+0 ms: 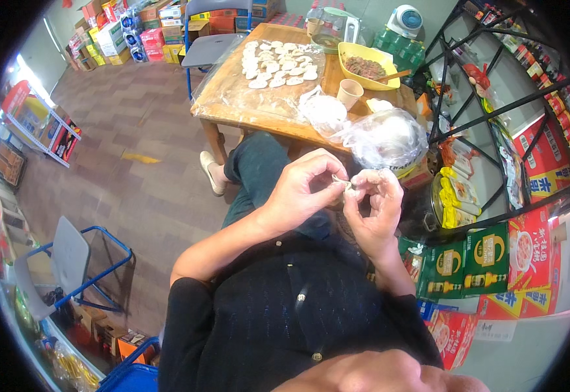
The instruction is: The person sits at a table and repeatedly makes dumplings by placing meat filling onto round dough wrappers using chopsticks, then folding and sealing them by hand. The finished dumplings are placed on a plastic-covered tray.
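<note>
My left hand [310, 183] and my right hand [377, 200] meet above my lap, near the table's front edge. Between their thumbs and fingertips they pinch a small, thin piece of dough [344, 183], folded along its edge; whether it has filling inside is hidden. Pale residue coats the right fingers. Several rows of shaped dough pieces, apparently dumplings [277, 63], lie on a plastic sheet [245, 105] over the wooden table [260, 125]. At the table's right side, a yellow bowl [386, 87] holds minced filling [364, 67] and a wooden-handled utensil [396, 76].
A paper cup [350, 93] stands near clear plastic bags [387, 137] with pale contents. Behind are a glass kettle [334, 32] and another paper cup [314, 27]. A black metal rack [490, 115] rises on the right. Folding chairs [211, 49] and stacked boxes [155, 44] stand farther off.
</note>
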Motion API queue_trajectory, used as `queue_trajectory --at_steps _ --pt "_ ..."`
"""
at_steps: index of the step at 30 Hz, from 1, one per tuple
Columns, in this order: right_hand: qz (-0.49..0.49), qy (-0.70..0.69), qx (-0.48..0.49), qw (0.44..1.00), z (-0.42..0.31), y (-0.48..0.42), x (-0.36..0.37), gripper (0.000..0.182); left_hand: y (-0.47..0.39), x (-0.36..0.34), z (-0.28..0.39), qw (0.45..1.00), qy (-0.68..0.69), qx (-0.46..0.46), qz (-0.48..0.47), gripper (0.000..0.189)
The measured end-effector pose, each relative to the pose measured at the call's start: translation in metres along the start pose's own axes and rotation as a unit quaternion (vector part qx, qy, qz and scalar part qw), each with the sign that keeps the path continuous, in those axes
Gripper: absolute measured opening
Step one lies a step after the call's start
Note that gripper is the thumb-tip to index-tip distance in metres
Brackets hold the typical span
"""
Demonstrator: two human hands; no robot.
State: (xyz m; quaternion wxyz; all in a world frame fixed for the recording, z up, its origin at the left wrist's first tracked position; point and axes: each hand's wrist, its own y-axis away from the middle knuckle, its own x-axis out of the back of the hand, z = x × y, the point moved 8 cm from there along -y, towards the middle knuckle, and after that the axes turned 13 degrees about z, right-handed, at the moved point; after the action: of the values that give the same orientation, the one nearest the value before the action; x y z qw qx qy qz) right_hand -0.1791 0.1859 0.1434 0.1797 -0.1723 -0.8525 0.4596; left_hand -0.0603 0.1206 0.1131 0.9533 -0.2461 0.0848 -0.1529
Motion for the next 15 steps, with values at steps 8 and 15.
queue_trajectory --at_steps 8,15 --pt "0.012 0.032 0.038 0.999 0.002 -0.001 -0.004 0.063 -0.002 0.006 -0.002 0.996 0.077 0.033 0.036 0.018" --pt "-0.008 0.033 0.008 0.999 0.009 -0.004 -0.006 0.065 0.005 0.010 -0.024 0.979 0.165 0.113 0.020 0.015"
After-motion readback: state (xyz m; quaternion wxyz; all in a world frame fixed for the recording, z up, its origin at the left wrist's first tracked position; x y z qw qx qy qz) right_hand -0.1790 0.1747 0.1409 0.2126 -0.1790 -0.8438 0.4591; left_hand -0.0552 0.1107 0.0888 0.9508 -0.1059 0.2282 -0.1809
